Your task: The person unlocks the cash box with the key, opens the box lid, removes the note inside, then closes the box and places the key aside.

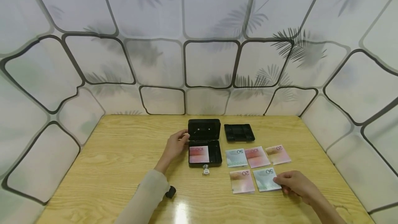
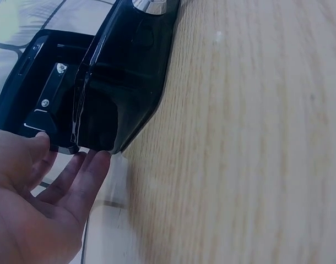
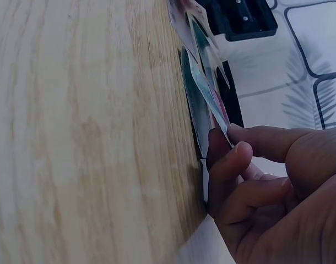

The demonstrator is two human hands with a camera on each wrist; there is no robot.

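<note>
Left hand [image 1: 175,145] rested against box [image 1: 204,148] side, fingers [image 2: 85,176] straight, steadying it with lid up. Right hand [image 1: 293,184] pinched edge of 50 note [image 1: 265,179], lifting it off table [image 1: 109,161]. 100 note [image 1: 199,154] lay inside box.

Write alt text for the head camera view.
A right hand pinches a green 20 banknote on a wooden table, while the left hand steadies an open black cash box holding a 100 note.
</note>
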